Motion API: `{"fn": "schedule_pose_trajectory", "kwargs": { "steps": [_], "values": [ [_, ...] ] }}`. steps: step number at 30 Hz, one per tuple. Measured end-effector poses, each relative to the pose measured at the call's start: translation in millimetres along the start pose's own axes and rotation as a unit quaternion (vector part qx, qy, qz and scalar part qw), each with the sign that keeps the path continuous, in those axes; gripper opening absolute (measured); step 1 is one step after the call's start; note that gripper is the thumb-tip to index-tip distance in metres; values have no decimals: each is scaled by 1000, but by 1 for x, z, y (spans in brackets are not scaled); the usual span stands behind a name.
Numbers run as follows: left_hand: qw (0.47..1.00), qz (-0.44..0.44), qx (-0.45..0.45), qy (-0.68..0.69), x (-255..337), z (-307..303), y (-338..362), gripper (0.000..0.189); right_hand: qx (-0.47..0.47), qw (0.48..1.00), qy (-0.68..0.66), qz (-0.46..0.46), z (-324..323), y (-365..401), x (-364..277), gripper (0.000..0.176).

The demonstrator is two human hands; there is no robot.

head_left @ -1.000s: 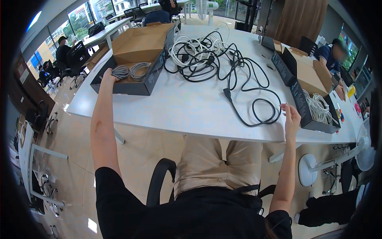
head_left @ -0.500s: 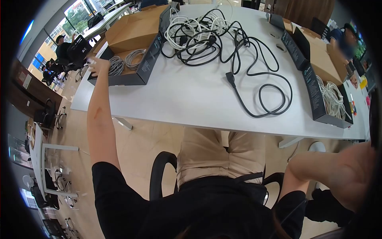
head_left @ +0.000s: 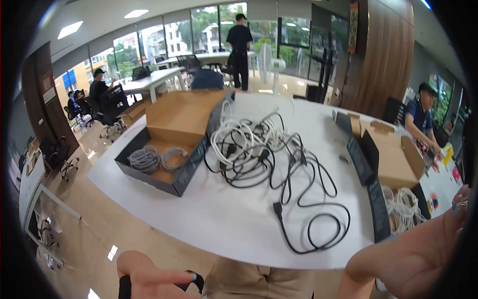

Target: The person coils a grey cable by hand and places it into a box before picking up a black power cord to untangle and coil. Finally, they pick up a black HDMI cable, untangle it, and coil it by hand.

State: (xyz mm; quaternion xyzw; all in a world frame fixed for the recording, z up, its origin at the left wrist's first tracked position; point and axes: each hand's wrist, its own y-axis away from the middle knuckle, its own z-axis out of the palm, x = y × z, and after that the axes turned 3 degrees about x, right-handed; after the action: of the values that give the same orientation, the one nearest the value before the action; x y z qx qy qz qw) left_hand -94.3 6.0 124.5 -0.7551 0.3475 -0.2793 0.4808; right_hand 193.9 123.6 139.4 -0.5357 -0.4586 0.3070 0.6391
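My left hand (head_left: 159,281) is low at the bottom left, in front of the table edge, with one digit stretched out to the right. Its other fingers are out of sight, and nothing shows in it. Close to the camera at the right edge is my raised right hand (head_left: 448,224); its fingers are mostly cut off by the dark rim. On the table lies a tangle of black power cables (head_left: 249,172) and white cables (head_left: 231,137). An open cardboard box (head_left: 164,185) to the left contains two grey cable coils (head_left: 144,159).
Another open box (head_left: 379,212) with white cables (head_left: 402,207) stands at the right of the white table (head_left: 224,219). A person (head_left: 420,117) works at the far right. Another person (head_left: 240,42) stands near a white fan (head_left: 266,65). A chair armrest (head_left: 195,284) is beside my legs.
My left hand has drawn back from beside the left box to low near my body. The view has tilted up, showing windows and more of the room. The right arm stays raised.
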Motion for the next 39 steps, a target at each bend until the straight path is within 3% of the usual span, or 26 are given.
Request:
{"fn": "schedule_pose_trajectory", "kwargs": {
  "steps": [6, 9, 12, 13, 15, 16, 18, 20, 22, 24, 25, 30, 33, 35, 38, 39],
  "values": [
    [988, 69, 135, 5, -6, 21, -4, 19, -6, 1000, -14, 8, 1, -3, 14, 33],
    [970, 151, 187, 42, -25, 34, -13, 18, -11, 1000, -21, 9, -4, -6, 18, 33],
    [995, -19, 59, 78, -10, 30, -8, 25, -24, 999, -35, 8, -10, -17, 23, 33],
    [990, 99, 80, 61, -35, 40, -16, 18, -27, 999, -42, 8, -12, -21, 25, 33],
    [991, 130, 37, 8, -74, 73, 2, 17, -44, 998, -54, 5, -16, -29, 27, 32],
    [990, 136, 27, -22, -92, 95, 5, 30, -61, 996, -63, 8, -17, -34, 28, 32],
    [988, 49, -141, 40, -118, 133, 11, 46, -112, 990, -82, 33, -9, -35, 31, 32],
    [968, 58, -244, 0, -142, 158, 26, 55, -179, 976, -60, 104, 24, -22, 23, 37],
    [950, 42, -308, -28, -165, 173, 44, 61, -211, 941, -123, 233, 67, -12, 13, 35],
    [938, 10, -345, -44, -187, 184, 63, 64, -395, 885, -145, 202, 83, -5, 36, 31],
    [951, 18, -299, -83, -196, 191, 70, 52, -427, 866, -139, 220, 90, 4, 45, 31],
    [962, -76, -186, -184, -231, 195, 85, 28, -540, 777, -74, 316, 114, 72, 101, 33],
    [953, -74, -178, -232, -247, 191, 85, 20, -646, 675, -69, 349, 117, 109, 121, 36],
    [952, -92, -168, -240, -247, 181, 76, 19, -666, 650, -89, 355, 121, 123, 127, 39],
    [962, -122, -132, -204, -253, 173, 70, 20, -709, 642, -20, 289, 124, 126, 127, 37],
    [963, -143, -117, -194, -253, 171, 67, 20, -701, 642, -3, 312, 121, 128, 134, 38]
  ]
}}
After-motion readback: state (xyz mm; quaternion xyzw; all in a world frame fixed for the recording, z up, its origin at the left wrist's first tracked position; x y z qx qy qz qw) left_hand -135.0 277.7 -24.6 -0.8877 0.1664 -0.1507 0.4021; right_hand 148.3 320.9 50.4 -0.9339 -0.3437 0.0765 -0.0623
